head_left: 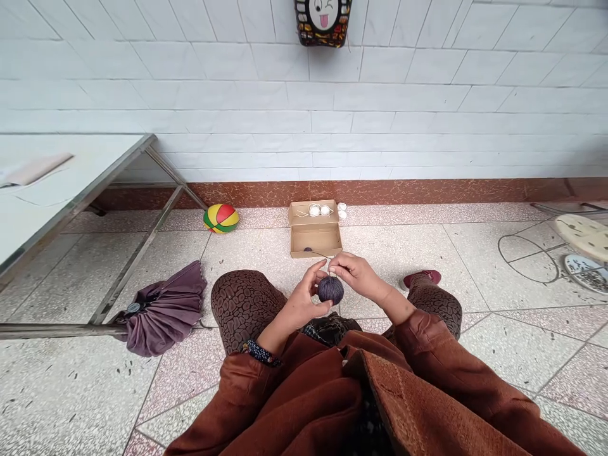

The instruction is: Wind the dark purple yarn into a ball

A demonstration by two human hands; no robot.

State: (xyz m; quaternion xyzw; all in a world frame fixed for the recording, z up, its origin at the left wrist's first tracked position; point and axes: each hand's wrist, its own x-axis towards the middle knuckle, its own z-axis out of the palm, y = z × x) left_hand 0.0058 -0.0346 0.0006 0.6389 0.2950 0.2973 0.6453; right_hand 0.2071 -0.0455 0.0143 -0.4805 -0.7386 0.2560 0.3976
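Note:
A dark purple ball of yarn [331, 290] sits in my left hand [308, 296], whose thumb and fingers curve around its left side. Just above the ball, my right hand [355, 273] is closed in a pinch on a strand of the same yarn. The strand runs toward an open cardboard box [316, 239] on the floor in front of me. Inside the box's front part lies a small dark yarn ball [308, 249]. White yarn balls [319, 209] rest on the box's raised lid section, and more white balls [342, 210] are beside it.
To the left stand a metal-framed table [128, 152], a striped ball [221, 218] and a folded purple umbrella [166, 310]. A stool with a round seat [584, 234] is at the right. A black basket [323, 25] hangs on the tiled wall.

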